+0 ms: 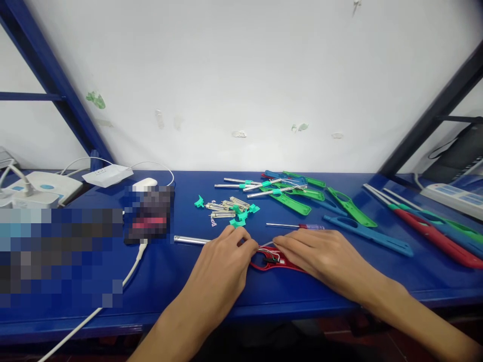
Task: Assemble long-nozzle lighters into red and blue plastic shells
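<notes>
Your left hand (226, 259) and right hand (320, 254) seemingly pinch thin wires (266, 245), fingertips partly hidden, over the red shell (290, 264): wiring laid in, shell not yet closed.

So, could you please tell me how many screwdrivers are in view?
1: the screwdriver lies on the blue table, just beyond the right hand; others may be hidden.

We see our left hand (222, 256) at the lower centre and our right hand (326, 254) just right of it, both bare, with slim fingers (298, 246). Our left forearm (181, 311), toward the bottom edge, and right forearm (418, 314), toward the lower right corner, are bare too and slender.
</notes>
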Available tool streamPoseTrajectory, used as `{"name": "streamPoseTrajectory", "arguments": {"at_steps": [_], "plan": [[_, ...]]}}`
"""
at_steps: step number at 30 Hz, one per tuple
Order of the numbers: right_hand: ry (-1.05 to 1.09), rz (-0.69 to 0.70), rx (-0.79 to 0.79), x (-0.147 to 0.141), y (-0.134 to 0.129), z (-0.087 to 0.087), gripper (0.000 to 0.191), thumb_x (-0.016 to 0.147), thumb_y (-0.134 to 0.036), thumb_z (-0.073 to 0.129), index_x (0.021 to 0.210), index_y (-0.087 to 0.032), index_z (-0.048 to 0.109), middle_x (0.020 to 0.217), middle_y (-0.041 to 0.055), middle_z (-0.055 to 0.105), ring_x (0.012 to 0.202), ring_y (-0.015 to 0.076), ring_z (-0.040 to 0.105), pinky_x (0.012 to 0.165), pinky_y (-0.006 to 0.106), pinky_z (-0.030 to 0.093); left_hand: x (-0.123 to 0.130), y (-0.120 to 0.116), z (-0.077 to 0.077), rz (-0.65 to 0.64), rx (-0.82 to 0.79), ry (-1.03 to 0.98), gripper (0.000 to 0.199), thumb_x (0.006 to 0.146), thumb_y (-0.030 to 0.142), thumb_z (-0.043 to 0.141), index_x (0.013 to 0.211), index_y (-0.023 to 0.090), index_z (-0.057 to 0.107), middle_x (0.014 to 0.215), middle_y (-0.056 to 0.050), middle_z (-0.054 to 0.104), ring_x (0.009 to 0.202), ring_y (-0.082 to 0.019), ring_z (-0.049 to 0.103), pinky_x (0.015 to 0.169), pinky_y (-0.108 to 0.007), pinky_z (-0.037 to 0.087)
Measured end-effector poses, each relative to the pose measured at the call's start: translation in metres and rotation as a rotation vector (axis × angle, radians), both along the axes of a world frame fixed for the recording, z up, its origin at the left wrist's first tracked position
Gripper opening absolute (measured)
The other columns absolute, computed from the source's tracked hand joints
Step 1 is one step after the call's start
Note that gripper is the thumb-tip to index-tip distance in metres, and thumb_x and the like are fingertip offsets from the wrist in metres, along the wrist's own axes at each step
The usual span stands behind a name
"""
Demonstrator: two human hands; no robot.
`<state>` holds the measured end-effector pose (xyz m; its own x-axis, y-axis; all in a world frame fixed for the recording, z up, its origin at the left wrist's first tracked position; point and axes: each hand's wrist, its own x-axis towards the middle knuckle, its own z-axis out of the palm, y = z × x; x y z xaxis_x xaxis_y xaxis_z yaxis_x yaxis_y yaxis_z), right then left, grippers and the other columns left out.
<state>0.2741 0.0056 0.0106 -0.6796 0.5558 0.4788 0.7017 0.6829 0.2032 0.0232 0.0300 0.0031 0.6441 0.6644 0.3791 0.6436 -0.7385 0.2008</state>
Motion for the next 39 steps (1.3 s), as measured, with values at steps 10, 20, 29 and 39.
{"name": "streamPoseTrajectory", "arguments": {"at_steps": [10, 20, 29, 39], "plan": [[0.08, 0.031, -0.005, -0.002, 0.001, -0.003, 0.024, 0.113, -0.023, 0.046, 0.114, -0.016, 0.069, 0.089, 0.0032, 0.079, 0.074, 0.0156, 0.077, 0.072, 0.028, 0.054, 0.001, -0.002, 0.002, -0.022, -0.029, 0.014, 0.032, 0.098, -0.005, 0.051, 0.109, 0.015, 0.073, 0.108, -0.009, 0.064, 0.102, -0.027, 0.059, 0.082, -0.041, 0.059], [0.107, 0.033, -0.008, -0.005, 0.002, -0.002, 0.021, 0.112, -0.023, 0.049, 0.115, -0.017, 0.069, 0.081, 0.0015, 0.076, 0.067, 0.0158, 0.074, 0.068, 0.029, 0.051, 0.011, 0.001, 0.012, -0.036, -0.181, -0.037, 0.022, 0.107, 0.012, 0.053, 0.109, 0.022, 0.072, 0.108, -0.004, 0.063, 0.091, -0.02, 0.065, 0.08, -0.035, 0.058], [0.33, -0.201, 0.077, 0.029, -0.006, 0.01, 0.017, 0.107, -0.021, 0.057, 0.119, -0.019, 0.07, 0.103, 0.0072, 0.083, 0.086, 0.0206, 0.08, 0.076, 0.03, 0.059, 0.021, -0.004, 0.004, -0.007, -0.123, 0.044, 0.026, 0.104, 0.004, 0.049, 0.107, 0.017, 0.071, 0.113, -0.009, 0.068, 0.104, -0.027, 0.063, 0.099, -0.049, 0.054], [0.287, -0.319, -0.216, 0.05, -0.006, -0.01, 0.027, 0.107, -0.047, 0.055, 0.105, -0.027, 0.072, 0.105, 0.0035, 0.079, 0.098, 0.0257, 0.075, 0.087, 0.041, 0.06, 0.024, -0.005, 0.004, 0.007, -0.061, 0.087, 0.026, 0.104, 0.004, 0.047, 0.111, 0.018, 0.068, 0.107, -0.007, 0.069, 0.096, -0.028, 0.064, 0.09, -0.05, 0.057]]}}
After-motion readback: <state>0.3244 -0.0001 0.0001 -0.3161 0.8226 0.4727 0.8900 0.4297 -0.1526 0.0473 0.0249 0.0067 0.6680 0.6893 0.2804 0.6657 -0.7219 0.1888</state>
